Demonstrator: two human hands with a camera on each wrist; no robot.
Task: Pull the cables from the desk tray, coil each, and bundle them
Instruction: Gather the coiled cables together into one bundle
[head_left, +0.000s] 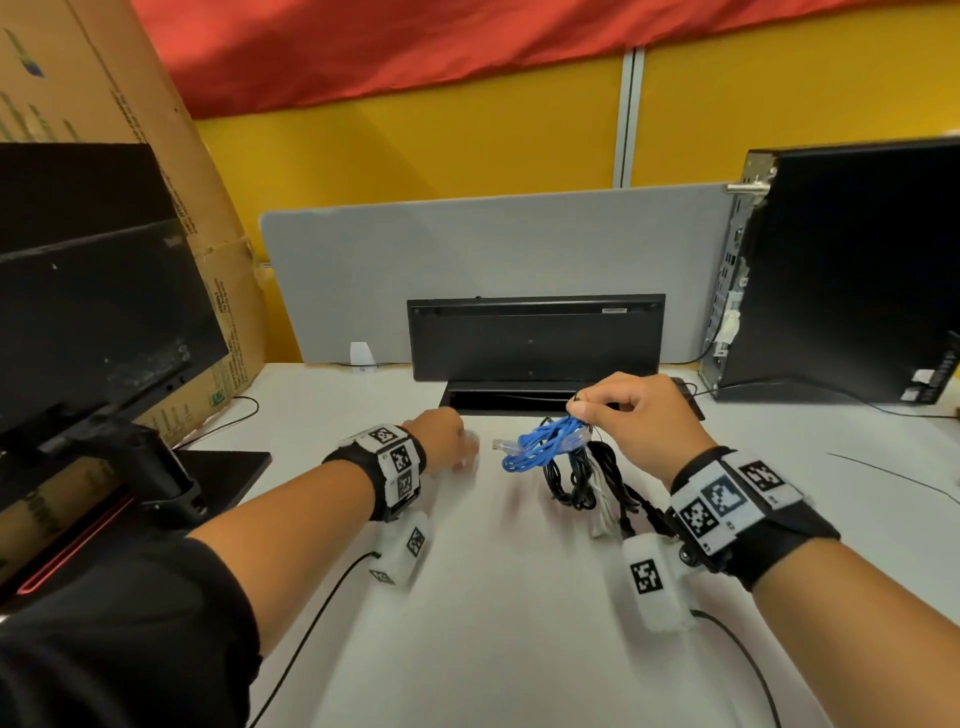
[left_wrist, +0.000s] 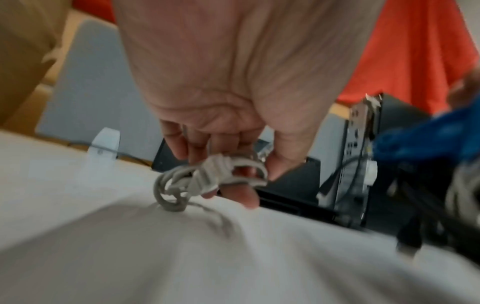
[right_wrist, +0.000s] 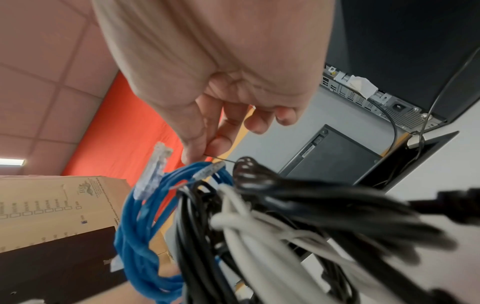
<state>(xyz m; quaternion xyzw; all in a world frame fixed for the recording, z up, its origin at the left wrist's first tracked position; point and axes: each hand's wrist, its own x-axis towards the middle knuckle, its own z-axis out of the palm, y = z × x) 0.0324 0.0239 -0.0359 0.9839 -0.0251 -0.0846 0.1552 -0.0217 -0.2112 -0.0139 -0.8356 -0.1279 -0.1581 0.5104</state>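
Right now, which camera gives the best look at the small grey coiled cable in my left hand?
The left wrist view: the small grey coiled cable sits mid-frame, gripped by the left hand, its wraps visible. In the head view that hand hides nearly all of it. The right wrist view doesn't show it.

A white table (head_left: 519, 623) fills the lower half of the head view. At its far edge a grey divider panel (head_left: 493, 249) stands before a yellow wall (head_left: 415, 145), with red cloth (head_left: 415, 47) hanging across the top of the frame. A black keyboard (head_left: 535, 338) leans upright against the panel. At the left stands a dark monitor (head_left: 93, 322), a cardboard box (head_left: 78, 78) behind it. At the right edge a black computer tower (head_left: 852, 270) stands with its rear ports facing inward.
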